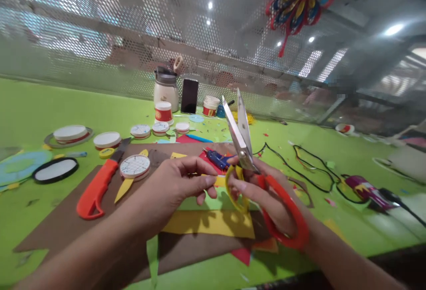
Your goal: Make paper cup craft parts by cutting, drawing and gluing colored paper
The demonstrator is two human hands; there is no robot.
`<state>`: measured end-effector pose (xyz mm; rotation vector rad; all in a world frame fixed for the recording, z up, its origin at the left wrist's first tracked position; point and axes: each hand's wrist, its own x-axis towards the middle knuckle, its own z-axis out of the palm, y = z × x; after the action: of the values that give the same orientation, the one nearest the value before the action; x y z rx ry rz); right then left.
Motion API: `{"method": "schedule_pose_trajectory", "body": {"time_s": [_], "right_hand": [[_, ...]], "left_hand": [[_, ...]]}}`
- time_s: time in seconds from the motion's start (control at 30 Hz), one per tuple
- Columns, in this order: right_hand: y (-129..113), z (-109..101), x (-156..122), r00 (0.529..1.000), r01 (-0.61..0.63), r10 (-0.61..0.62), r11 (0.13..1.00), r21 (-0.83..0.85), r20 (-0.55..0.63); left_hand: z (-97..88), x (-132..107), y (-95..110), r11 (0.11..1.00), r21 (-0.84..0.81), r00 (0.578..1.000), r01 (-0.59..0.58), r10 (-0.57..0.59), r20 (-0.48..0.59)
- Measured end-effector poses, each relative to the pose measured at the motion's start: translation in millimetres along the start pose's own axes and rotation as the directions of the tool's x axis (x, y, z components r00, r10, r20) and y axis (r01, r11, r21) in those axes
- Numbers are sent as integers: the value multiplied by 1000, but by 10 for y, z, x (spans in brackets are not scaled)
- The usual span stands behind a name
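My right hand (266,201) grips a pair of scissors (248,152) with red and yellow handles, their blades slightly apart and pointing up. My left hand (179,183) pinches a thin yellow paper strip (219,180) between thumb and fingers, right beside the scissor handles. Below both hands lie a yellow paper sheet (209,223) and a green one on a brown sheet (66,219). A blue glue gun (218,159) lies just behind my fingers.
On the green table (26,117): an orange-handled knife (96,188), several round lids (135,165), small cups (163,112), a phone (189,96), a white jar (165,88), black cables (309,165), and a second glue gun (364,190) at right. Perforated metal wall behind.
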<state>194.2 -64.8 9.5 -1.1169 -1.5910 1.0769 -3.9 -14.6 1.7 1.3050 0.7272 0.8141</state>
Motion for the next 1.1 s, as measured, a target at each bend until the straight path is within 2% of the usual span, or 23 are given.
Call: {"method": "schedule_pose_trajectory", "body": {"time_s": [0.1,0.23,0.4,0.5,0.6,0.73,0.87,0.93,1.0,1.1], "right_hand": [[-1,31,3,998,3,-6,999,47,56],[-19,64,0,998,-19,19,1000,-8,57],[1,105,15,993,80,-82,996,-25,-84],[58,133,27,975,141,-149,988,-59,-163],[137,162,23,961,186,-198,979,-80,-195],[188,193,17,956,215,-229,972,-93,-182],[91,162,35,972,136,-155,984,-116,-175],[22,101,38,987,60,-82,986,-154,-139],[-25,20,32,998,29,-40,970,-241,-41],[-26,-95,24,989,86,-30,914,-396,143]], "left_hand": [[44,2,0,998,14,995,62,-63,71],[68,15,-7,995,19,992,96,-98,75],[104,33,-14,977,-165,991,134,-133,15],[154,27,-11,966,-195,986,169,-167,22],[190,16,-22,979,-155,991,133,-135,-3],[193,13,-54,987,-129,993,96,-103,-50],[116,34,-66,992,-105,993,66,-75,-87],[43,48,-43,996,-90,992,18,-29,-122],[-41,60,2,996,-77,984,-47,33,-177],[-159,78,79,987,-64,949,-150,125,-290]]}}
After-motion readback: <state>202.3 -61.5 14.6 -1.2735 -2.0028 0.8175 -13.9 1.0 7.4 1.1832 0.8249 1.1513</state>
